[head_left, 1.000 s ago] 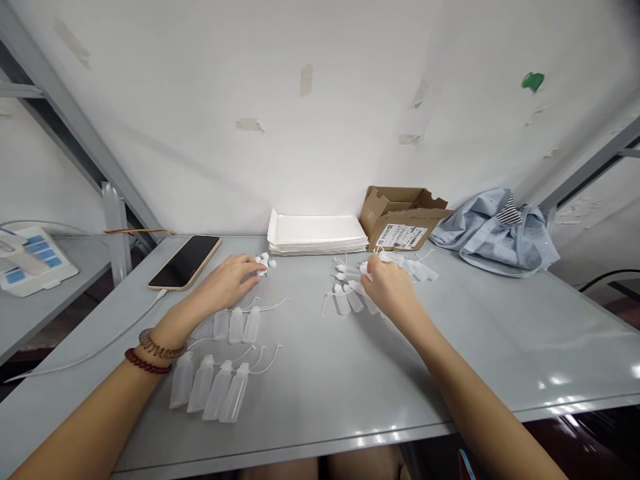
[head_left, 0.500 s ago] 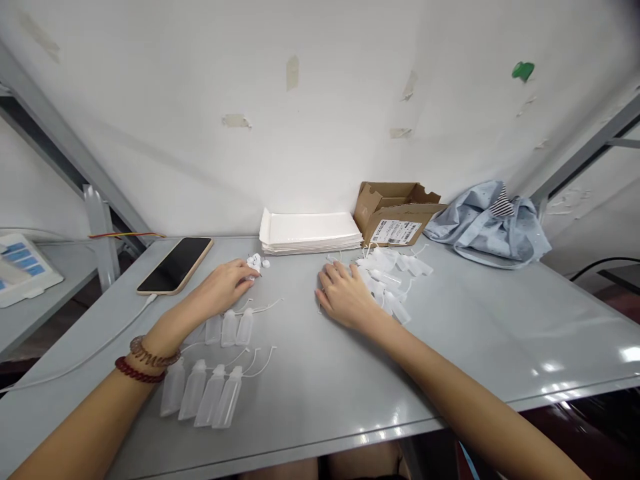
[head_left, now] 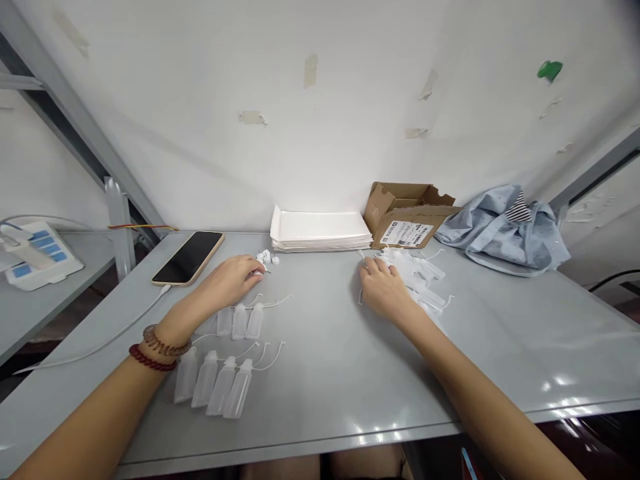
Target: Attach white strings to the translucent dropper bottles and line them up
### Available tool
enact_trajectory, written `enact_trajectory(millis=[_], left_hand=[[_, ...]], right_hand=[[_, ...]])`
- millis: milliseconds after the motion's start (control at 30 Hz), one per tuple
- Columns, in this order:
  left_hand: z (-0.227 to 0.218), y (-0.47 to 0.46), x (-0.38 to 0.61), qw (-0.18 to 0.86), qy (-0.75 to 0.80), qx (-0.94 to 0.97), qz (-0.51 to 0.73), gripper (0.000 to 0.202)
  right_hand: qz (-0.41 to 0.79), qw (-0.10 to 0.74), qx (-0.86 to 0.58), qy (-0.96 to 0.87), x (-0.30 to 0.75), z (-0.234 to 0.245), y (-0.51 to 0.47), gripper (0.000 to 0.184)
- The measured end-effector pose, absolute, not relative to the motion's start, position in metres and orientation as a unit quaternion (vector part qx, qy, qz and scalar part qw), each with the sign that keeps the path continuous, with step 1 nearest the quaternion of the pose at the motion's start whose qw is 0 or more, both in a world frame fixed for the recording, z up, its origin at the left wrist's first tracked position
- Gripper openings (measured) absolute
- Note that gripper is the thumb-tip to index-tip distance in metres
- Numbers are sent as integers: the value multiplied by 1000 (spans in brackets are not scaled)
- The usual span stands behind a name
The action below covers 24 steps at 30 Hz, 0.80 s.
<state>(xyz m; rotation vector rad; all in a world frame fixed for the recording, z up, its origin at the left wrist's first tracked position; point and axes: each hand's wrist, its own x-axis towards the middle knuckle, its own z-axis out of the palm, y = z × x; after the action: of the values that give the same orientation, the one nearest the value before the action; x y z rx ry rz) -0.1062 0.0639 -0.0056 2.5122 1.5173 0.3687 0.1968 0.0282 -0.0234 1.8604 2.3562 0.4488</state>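
My left hand reaches to a small cluster of white caps. Its thumb and forefinger pinch a white cap with a thin metal tip. Below it lie several translucent squeeze bottles with thin straps, and nearer me a second row of the same bottles. My right hand rests palm down at the left edge of a pile of similar bottles. Its fingers are slightly bent and apart, touching the pile. A strap end pokes out by the thumb; what lies under the palm is hidden.
A phone on a charging cable lies at the left. Along the wall stand a stack of white trays or envelopes, an open cardboard box and a crumpled blue cloth. A power strip sits on the neighbouring surface.
My right hand has moved right against the bottle pile, with a strap end shifting along. My left hand stays at the caps, and the white cap between its fingers shows more clearly. The view has turned slightly left.
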Motion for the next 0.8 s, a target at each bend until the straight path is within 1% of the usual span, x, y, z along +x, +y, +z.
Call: enact_trajectory(millis=[133,233,300,333,367,433,500,533,667,733,800], left_hand=[[-2,62,-105,112,534,824,155,28],[3,57,-101,179,564,781,200,24],[7,54,-97,218,569,762,221,21],[8,53,-95,232,567,757,228,21],[9,52,-94,240,565,754,233,20],[10,51,-92,250,561,753,238,19],[8,51,-91,251,554,756,240,17],[7,51,-91,251,550,759,241,17],[1,52,-91,251,544,765,237,17],[1,52,-90,251,545,765,233,17],[1,52,-90,248,545,766,235,16]], right_hand=[[168,47,614,770,191,-21,21,32],[171,27,582,794,169,-17,4,41],[124,-37,494,860,149,-15,-12,50],[79,-75,426,898,138,-14,-21,48],[33,-109,353,929,127,-14,-29,43],[-20,-165,266,949,108,-15,-44,32],[-31,-191,245,950,93,-19,-55,29],[-35,-203,254,945,87,-22,-59,33],[-64,-232,305,921,69,-36,-66,64],[-79,-232,324,914,62,-42,-67,72],[-93,-228,339,908,57,-44,-69,72]])
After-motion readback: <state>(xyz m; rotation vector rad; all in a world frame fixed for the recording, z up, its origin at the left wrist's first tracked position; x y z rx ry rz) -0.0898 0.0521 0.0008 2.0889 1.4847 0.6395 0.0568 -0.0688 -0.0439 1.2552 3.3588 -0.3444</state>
